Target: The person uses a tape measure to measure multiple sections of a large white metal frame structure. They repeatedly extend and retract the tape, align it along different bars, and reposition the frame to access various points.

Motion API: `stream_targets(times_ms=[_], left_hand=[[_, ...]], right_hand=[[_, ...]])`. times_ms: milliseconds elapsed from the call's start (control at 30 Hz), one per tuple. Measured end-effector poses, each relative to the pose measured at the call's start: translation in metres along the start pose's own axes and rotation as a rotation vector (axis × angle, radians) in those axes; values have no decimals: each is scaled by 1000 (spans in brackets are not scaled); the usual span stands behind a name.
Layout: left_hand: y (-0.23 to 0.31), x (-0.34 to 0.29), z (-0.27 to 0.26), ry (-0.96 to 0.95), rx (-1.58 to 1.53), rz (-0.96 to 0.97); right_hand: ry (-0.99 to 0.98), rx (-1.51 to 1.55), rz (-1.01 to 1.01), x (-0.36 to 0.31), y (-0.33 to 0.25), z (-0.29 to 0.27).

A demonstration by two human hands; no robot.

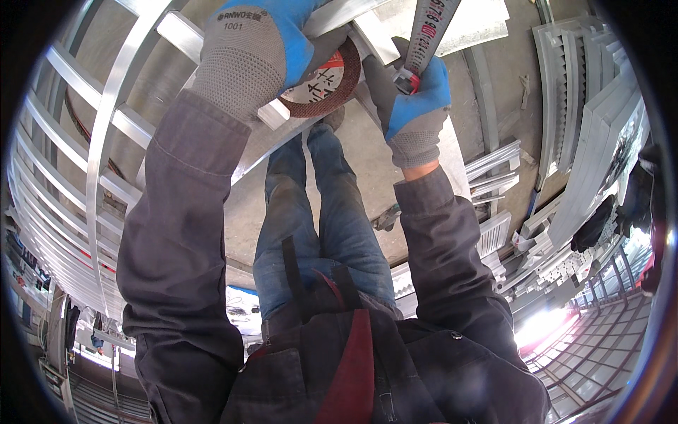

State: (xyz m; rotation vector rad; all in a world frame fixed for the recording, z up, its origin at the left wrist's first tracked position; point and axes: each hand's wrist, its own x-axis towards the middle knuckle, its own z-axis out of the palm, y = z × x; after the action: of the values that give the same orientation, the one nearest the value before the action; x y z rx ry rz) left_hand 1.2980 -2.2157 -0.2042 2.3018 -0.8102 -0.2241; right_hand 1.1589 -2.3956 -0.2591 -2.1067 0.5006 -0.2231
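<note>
My left hand, in a grey and blue work glove, is closed at the top of the view around a silver metal bar. Its thumb lies below the bar and part of the fingers is cut off by the edge. Just under that thumb is a brown abrasive disc with a red and white label. My right hand, gloved alike, pinches the red-ended tip of a tape measure, whose pale blade runs up out of view. A short square metal tube lies between the two hands.
A railing-like frame of curved and straight silver bars fills the left side. Stacked metal profiles lie at the right, with several thinner strips nearer my right sleeve. My legs stand on the concrete floor below the work.
</note>
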Motion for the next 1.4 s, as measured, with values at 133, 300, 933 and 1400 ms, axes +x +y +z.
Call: stream_targets(times_ms=[133, 300, 933, 1400], left_hand=[[-1, -1, 1, -10, -5, -14], [1, 0, -1, -18, 4, -22], [-3, 0, -7, -61, -538, -205], [4, 6, -4, -19, -394, -121]], right_hand=[[8, -35, -29, 1, -1, -1], [-3, -30, -64, 2, -1, -1], [-1036, 250, 768, -13, -10, -136], [-1035, 217, 743, 15, -9, -129]])
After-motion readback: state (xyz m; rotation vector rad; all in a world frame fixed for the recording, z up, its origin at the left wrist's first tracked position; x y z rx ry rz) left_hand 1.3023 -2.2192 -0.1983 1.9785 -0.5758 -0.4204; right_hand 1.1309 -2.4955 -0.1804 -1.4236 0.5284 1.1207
